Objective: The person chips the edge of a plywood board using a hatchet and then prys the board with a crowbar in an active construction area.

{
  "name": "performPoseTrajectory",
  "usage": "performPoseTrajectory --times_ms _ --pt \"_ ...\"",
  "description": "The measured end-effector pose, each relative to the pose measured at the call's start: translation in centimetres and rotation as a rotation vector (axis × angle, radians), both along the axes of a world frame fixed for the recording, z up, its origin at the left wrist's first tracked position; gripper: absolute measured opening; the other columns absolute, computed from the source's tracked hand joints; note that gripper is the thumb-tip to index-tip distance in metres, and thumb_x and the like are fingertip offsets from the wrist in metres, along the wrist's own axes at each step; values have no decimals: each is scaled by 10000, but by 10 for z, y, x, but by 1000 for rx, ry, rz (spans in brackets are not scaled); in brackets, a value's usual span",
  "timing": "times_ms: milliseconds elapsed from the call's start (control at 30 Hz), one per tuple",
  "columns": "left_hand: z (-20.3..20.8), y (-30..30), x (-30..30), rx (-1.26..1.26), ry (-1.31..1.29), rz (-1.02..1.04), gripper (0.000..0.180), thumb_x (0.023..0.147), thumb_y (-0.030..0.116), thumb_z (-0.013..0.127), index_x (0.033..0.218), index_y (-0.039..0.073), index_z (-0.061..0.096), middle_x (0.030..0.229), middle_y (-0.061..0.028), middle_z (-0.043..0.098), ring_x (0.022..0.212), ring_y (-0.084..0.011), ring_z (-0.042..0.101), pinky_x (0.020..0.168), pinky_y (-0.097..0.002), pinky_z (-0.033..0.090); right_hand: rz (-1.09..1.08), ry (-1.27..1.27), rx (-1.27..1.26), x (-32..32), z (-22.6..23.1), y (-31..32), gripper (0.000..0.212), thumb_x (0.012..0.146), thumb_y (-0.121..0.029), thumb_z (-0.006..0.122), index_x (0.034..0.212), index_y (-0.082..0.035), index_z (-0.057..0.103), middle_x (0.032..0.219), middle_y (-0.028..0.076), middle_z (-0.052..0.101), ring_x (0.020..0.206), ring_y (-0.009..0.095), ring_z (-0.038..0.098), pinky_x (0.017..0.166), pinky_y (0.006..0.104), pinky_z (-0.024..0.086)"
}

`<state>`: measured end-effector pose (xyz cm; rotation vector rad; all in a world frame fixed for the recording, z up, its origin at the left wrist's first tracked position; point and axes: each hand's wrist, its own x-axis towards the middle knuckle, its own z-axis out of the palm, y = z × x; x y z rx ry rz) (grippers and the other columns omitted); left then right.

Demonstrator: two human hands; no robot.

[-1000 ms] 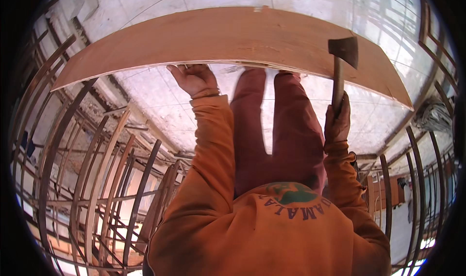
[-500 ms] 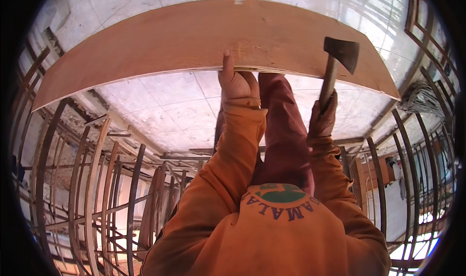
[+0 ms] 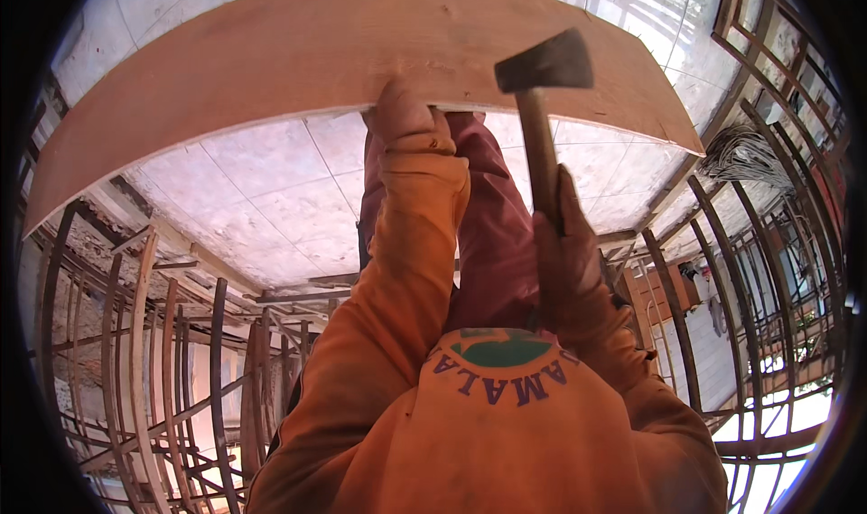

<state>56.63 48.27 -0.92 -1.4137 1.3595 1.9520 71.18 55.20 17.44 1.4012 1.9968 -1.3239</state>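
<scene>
A long reddish-brown plywood sheet point(image 3: 298, 53) stretches across in front of me, its near edge by my thighs. My left hand point(image 3: 404, 118) grips that near edge, thumb on the upper face and the fingers out of sight beneath. In my right hand point(image 3: 578, 257) is a hatchet point(image 3: 539, 153), held by its wooden handle. Its dark metal head points up and away from me, in view over the right part of the sheet and apparently apart from it.
Pale floor tiles point(image 3: 262, 180) lie beneath the sheet. Many wooden poles point(image 3: 219, 378) stand on both sides and behind me. A coiled grey bundle of wire or cord point(image 3: 748, 159) sits at the right, near a wooden frame point(image 3: 768, 40).
The hatchet has come left and nearer to me, its handle rising with my right hand. My left hand keeps its grip on the plywood; the whole view has shifted slightly.
</scene>
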Motion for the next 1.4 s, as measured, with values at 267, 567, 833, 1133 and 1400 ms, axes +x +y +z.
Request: performPoseTrajectory --times_ms 267,567,833,1133,1400 --pt "0 2 -5 -45 16 13 422 757 -40 556 1177 -20 529 1114 -116 580 947 -271 625 749 -413 571 322 186 297 -11 19 -2 575 922 -148 538 1382 109 307 1092 310 550 963 433 608 771 437 522" --pt "-3 -11 3 -5 -29 25 426 765 -35 551 1190 -17 522 1126 -120 577 969 -275 618 765 -417 567 -12 29 -110 -58 40 34 557 946 -81 482 1405 136 254 1308 294 488 1190 316 534 951 336 449" --pt "-9 -2 0 23 -59 -3 430 773 -30 547 1202 -13 516 1136 -124 575 988 -279 611 779 -420 564 71 -111 -264 -34 15 9 552 925 -105 513 1408 68 311 1226 286 553 1132 332 569 951 381 446" --pt "-19 -14 12 59 -69 -79 435 781 -25 542 1215 -10 509 1148 -128 572 1010 -283 604 795 -424 560 167 -141 -47 -12 0 -5 559 916 -124 506 1427 7 320 1138 300 576 1016 434 584 847 434 495" --pt "-60 -87 45 -488 474 -1287 439 789 -20 538 1227 -7 502 1158 -132 570 1030 -287 598 808 -427 557 -8 -28 -53 -35 -22 24 545 966 -214 486 1438 -21 292 1062 202 611 885 295 596 755 361 506"
